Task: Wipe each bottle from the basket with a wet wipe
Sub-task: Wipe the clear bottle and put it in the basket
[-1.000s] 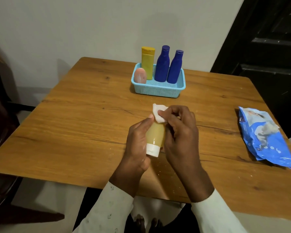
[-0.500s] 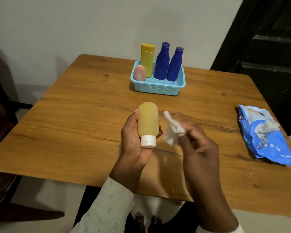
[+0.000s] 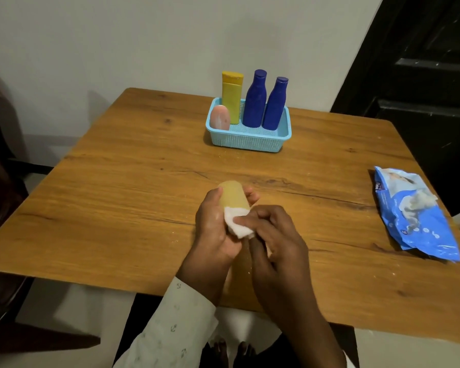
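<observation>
Wet wipe (image 3: 238, 226) between bottle (image 3: 233, 195) and right grip (image 3: 272, 235)

Wooden table (image 3: 122, 197) — blue basket (image 3: 250, 142), wipes pack (image 3: 417, 221).

- Wooden table (image 3: 133, 197): warm grain, dark knots, a low satin sheen.
- Basket (image 3: 250, 141): pale blue plastic, perforated mesh walls.
- Two blue bottles (image 3: 255, 102) and a yellow bottle (image 3: 231, 99): smooth, matt-looking plastic.
- Amber bottle (image 3: 233, 195): translucent, soft-looking plastic.
- Wet wipe (image 3: 238, 224): white, soft fibrous cloth.
- Wipes pack (image 3: 414, 221): crinkled, glossy blue film.
- Sleeve (image 3: 170, 328): pale printed cloth.
</observation>
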